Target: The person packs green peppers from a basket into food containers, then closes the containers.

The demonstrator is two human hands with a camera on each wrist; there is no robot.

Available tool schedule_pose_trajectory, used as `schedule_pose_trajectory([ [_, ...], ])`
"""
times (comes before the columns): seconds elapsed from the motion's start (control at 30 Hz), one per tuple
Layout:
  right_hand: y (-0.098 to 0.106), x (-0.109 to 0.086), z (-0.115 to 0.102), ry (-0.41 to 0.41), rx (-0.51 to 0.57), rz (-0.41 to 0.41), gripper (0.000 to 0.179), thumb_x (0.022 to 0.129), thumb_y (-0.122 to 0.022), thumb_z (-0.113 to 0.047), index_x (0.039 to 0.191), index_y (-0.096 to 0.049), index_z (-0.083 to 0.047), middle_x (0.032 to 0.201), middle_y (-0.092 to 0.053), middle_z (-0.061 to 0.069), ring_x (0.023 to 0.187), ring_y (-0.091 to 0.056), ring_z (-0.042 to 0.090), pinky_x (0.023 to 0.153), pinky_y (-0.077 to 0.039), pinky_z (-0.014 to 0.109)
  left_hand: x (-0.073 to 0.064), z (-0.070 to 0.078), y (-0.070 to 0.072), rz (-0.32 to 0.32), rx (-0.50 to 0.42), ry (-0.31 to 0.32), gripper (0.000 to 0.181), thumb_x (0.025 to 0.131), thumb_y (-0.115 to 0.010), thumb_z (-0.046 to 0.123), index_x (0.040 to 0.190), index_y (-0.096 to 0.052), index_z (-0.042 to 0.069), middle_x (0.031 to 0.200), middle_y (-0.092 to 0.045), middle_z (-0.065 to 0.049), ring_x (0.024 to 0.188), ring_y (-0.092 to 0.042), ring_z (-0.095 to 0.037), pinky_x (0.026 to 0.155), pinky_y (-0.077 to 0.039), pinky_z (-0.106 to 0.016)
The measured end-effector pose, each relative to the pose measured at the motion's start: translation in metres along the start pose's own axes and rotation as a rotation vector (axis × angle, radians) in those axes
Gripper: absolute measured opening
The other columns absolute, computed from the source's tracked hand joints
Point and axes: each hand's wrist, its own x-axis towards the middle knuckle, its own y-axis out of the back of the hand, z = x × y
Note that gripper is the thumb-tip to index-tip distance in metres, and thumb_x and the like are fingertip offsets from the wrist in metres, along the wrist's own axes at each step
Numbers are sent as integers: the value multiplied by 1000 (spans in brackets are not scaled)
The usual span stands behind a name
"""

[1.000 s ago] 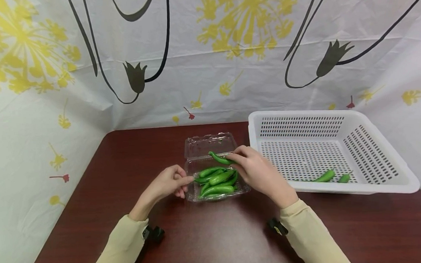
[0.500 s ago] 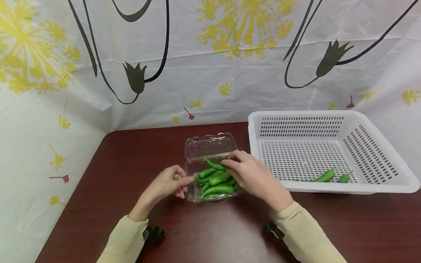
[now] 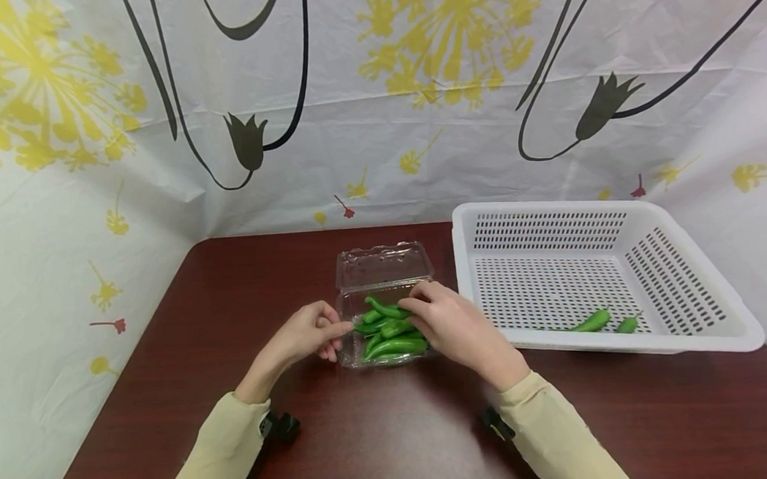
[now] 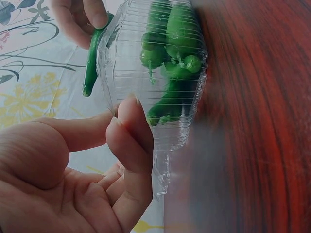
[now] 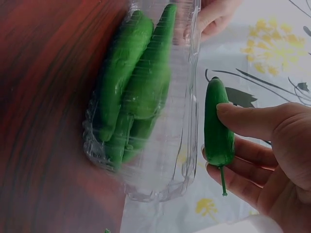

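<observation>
My right hand (image 3: 451,324) pinches a green chili pepper (image 5: 217,127) between thumb and fingers, its thin stem pointing back toward the palm side. This pepper is over a clear plastic clamshell box (image 3: 348,354), above several other green chili peppers (image 3: 395,346) lying inside. The left hand (image 3: 308,330) pinches the box's left rim with thumb and forefinger; the left wrist view shows the thumb and finger tips meeting at the ribbed wall (image 4: 129,87). Behind the box, its hinged lid (image 3: 385,267) lies folded back. Part of the held pepper is hidden by my right fingers in the head view.
A white perforated basket (image 3: 740,331) stands to the right on the dark red-brown table (image 3: 243,275). Green peppers (image 3: 592,321) lie near its front wall, partly hidden. A printed white curtain (image 3: 364,121) closes off the back and sides.
My right hand has moved down and slightly left with the pepper, bringing it lower over the peppers in the box. The left hand has stayed in place on the rim.
</observation>
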Motion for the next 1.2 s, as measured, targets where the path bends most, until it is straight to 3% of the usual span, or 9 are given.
schedule_pose_trajectory([
  [1.2,-18,-2,-9,7,-7,-84,16,89,-78,-11,105,-74,-8,95,-60,5,84,-62,21,76,-56,35,0,0,1,-3,15,-5,26,99,-68,17,102,-53,-3,71,-65,-11,52,-62,-15,56,-55,-35],
])
